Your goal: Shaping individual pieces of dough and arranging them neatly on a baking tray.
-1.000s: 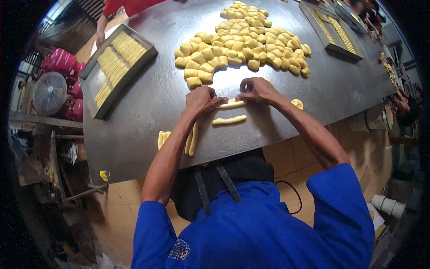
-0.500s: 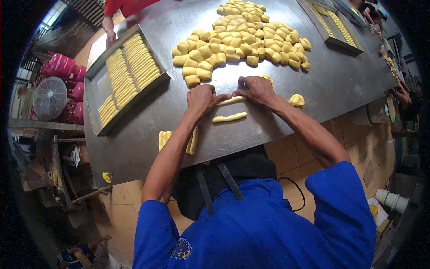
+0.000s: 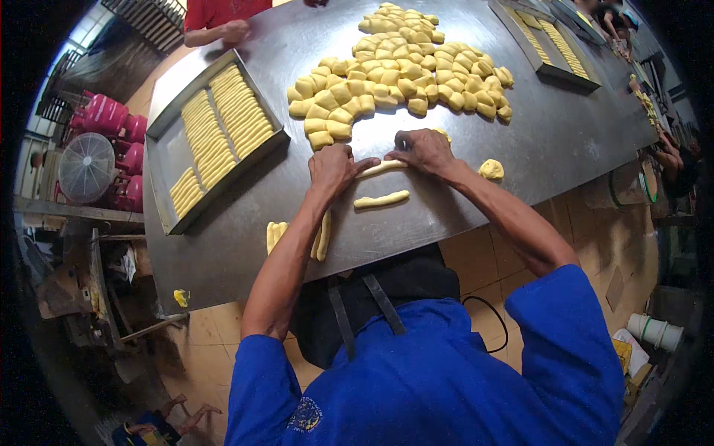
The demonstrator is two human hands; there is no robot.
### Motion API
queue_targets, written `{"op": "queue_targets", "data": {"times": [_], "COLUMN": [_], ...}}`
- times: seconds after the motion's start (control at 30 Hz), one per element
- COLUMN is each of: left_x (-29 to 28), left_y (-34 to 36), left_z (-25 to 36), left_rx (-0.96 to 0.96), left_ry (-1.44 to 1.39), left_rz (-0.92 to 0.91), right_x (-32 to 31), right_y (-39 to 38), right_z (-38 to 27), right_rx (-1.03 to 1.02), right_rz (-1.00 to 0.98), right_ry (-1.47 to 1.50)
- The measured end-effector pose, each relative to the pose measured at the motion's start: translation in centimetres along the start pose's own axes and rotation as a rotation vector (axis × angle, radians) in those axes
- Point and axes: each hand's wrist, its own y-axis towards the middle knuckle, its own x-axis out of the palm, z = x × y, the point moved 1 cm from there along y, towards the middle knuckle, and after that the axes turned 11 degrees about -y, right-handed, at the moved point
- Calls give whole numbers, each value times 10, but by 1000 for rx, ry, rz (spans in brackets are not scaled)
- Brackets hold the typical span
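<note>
Curled fingers and thumb of my left hand (image 3: 338, 167) grip the left end of a pale dough strip (image 3: 379, 167). At its right end, my right hand (image 3: 424, 154) holds the strip with thumb and bent fingers. A second strip (image 3: 381, 199) lies just below. Above my hands spreads a large cluster of yellow dough pieces (image 3: 398, 82). A loose dough lump (image 3: 491, 169) sits right of my right hand, and another, partly hidden, is behind it. More strips (image 3: 276, 236) lie by my left forearm, partly covered by it.
A metal tray (image 3: 273, 140) of dough rows stands at the table's (image 3: 535, 149) left; another (image 3: 555, 73) at back right. A co-worker in red (image 3: 232, 31) stands across the table. Other people (image 3: 669, 160) are at right and lower left (image 3: 160, 425). Pink gas cylinders (image 3: 130, 160) stand at left.
The left tray has shifted toward me and rightward. The co-worker's hand has left its rim and is raised farther right. My hands keep nearly the same position on the strip.
</note>
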Motion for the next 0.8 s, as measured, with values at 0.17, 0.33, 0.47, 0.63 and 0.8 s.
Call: {"op": "queue_targets", "data": {"times": [0.17,0.33,0.47,0.63,0.8], "left_x": [3,-8,-9,-3,-5], "left_y": [5,0,3,7,0], "left_z": [1,3,7,-1,8], "left_rx": [53,3,-31,9,25], "left_ry": [40,-37,23,106,153], "left_rz": [81,-19,-15,33,96], "right_x": [0,-8,1,-5,3], "right_y": [3,12,13,18,17], "right_z": [1,9,2,7,5], "right_rx": [-9,31,-68,-58,-57], "right_rz": [-47,-200,-118,-158,-136], "right_ry": [-7,46,-118,-77,-137]}}
